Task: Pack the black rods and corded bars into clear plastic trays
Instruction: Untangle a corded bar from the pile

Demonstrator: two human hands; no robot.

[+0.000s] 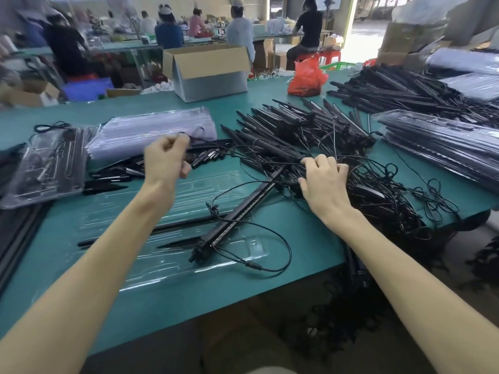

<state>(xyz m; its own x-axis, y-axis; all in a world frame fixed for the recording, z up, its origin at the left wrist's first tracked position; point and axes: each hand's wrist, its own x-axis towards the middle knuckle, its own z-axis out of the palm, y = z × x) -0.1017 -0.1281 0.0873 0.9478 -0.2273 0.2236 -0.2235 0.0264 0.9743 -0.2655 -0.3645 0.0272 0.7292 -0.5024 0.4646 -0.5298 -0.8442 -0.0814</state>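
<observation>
Cord-freeing: left hand [166, 157] fingers pinch a cord [192, 138]; right hand [324, 180] fingers bent onto cord tangle [378, 190], grip unclear; draw slack gently.

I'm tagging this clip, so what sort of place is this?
Most likely a factory packing floor: heaps of black rods on a long green table, stacked clear plastic trays, and workers at tables behind.

An open cardboard box [210, 74] is standing at the far edge of the teal tabletop [310, 238], and a red plastic bag [306, 76] is slumping to its right. Beyond them, several people [239, 33] are sitting at long benches, backs turned. A blue crate [89, 89] is sitting low at left. What may be a green basket [336, 66] is showing beside a red stool [328, 56].
</observation>
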